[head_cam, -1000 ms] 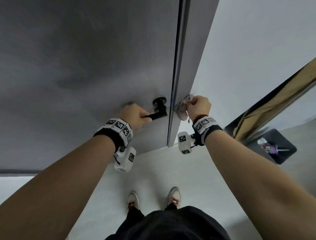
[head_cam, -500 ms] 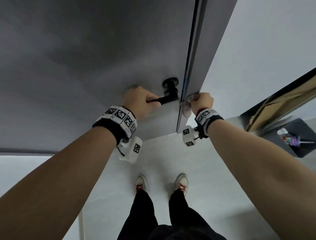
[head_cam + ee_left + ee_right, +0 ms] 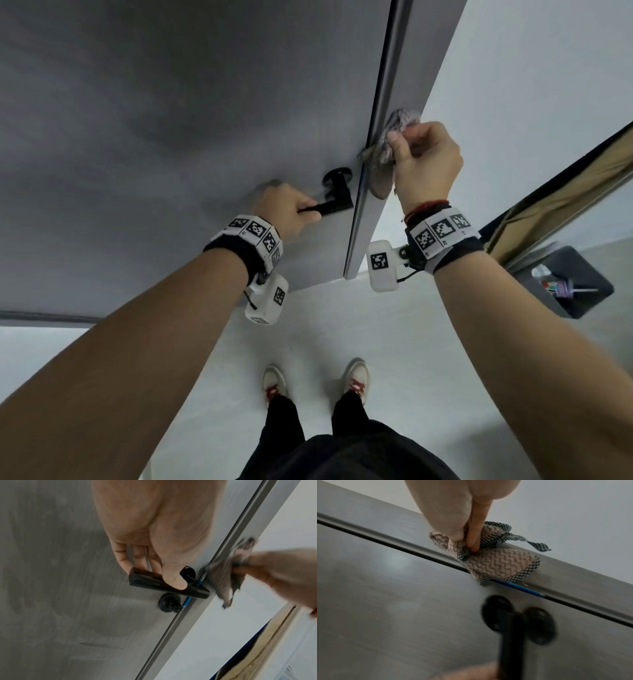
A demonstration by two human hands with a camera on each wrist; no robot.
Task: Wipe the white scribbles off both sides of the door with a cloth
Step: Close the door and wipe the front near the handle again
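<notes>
Head view: compared with half a second ago, the right hand point(image 3: 424, 161) has risen along the door edge, from level with the handle to above it, and the cloth point(image 3: 387, 150) shows more fully; the left hand point(image 3: 284, 212) has stayed on the door handle point(image 3: 334, 205). The grey door point(image 3: 171, 120) fills the space above and to the left of both hands, with smeary wipe marks but no clear white scribbles. A white wall point(image 3: 548, 85) lies beyond the right hand, pale floor point(image 3: 325, 325) below both wrists, and a dark bin point(image 3: 568, 284) sits on the floor below and right of the right wrist. The left hand's fingers are curled round the black lever. The right hand pinches the bunched cloth between thumb and curled fingers, against the door's edge

Left wrist view: the left hand point(image 3: 154, 527) wraps the handle point(image 3: 168, 585), thumb on top, fingers behind it. Just right of it, the blurred right hand point(image 3: 278, 574) holds the cloth point(image 3: 224, 577) on the edge strip

Right wrist view: the right hand's fingers point(image 3: 476, 534) press into the cloth point(image 3: 496, 563), a pink zigzag weave with checked trim, lying across the edge; the handle point(image 3: 510, 635) is blurred below
</notes>
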